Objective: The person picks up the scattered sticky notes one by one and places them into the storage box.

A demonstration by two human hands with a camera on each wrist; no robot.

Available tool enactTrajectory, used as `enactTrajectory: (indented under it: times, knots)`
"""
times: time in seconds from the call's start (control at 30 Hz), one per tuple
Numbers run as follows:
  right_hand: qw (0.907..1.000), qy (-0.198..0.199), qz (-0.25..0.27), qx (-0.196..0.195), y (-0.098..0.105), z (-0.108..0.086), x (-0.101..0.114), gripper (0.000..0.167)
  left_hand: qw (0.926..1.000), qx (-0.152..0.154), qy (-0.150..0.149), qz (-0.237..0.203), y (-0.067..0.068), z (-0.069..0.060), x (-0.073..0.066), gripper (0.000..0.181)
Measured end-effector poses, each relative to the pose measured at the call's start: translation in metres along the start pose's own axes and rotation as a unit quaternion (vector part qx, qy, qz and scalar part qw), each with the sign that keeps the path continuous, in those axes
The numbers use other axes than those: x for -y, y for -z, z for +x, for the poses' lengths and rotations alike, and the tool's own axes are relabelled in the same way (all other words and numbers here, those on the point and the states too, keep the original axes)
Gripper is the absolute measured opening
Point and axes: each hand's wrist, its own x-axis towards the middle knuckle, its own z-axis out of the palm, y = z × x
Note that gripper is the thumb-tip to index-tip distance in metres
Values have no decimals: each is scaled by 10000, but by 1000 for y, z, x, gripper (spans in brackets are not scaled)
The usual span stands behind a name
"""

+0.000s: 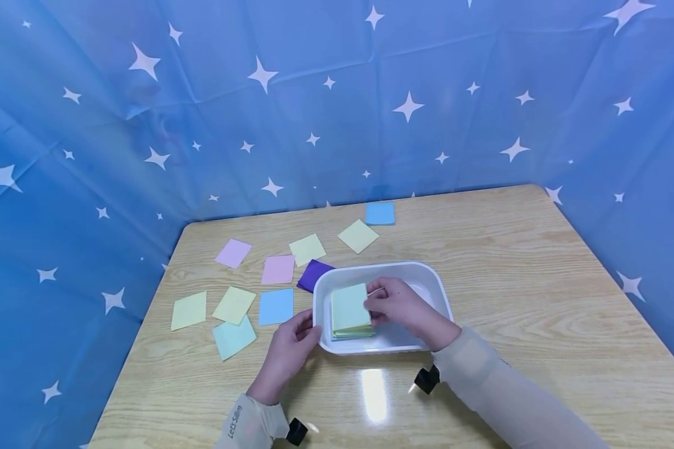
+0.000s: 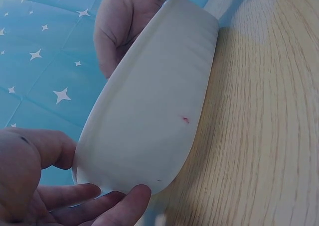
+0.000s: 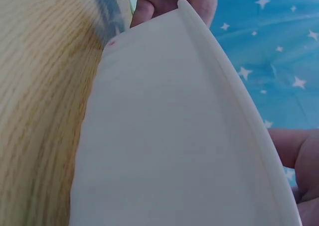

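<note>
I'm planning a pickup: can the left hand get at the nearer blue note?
Probably yes: the nearer blue note lies uncovered beside the left hand, though that would likely mean releasing the white tub.

Smooth plastic tray [image 2: 144, 106], matt paper notes [image 1: 350, 307], glossy wood-grained table [image 1: 517, 280], creased cloth backdrop [image 1: 337, 112]
</note>
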Motion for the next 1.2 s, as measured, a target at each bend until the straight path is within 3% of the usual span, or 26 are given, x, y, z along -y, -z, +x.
enactTrajectory:
  times: [0.37,0.73,0.83,1.03,1.2]
  knots:
    - [9950,-21,-984,150,6,-4,0,41,10000,26,19,83,1,0,-1,47]
    - [9835,43,-1786,276,12,-4,0,32,10000,-5,-7,95,1,1,-2,47]
    - [9817,114,-1885,252,13,-5,1,40,10000,-8,-23,78,1,0,-2,47]
    - [9726,177,-2316,105,15,-8,8,51,10000,1,-49,61,1,1,-1,47]
    - [9676,354,-2501,31,21,-5,21,42,10000,18,-91,37,0,2,0,47]
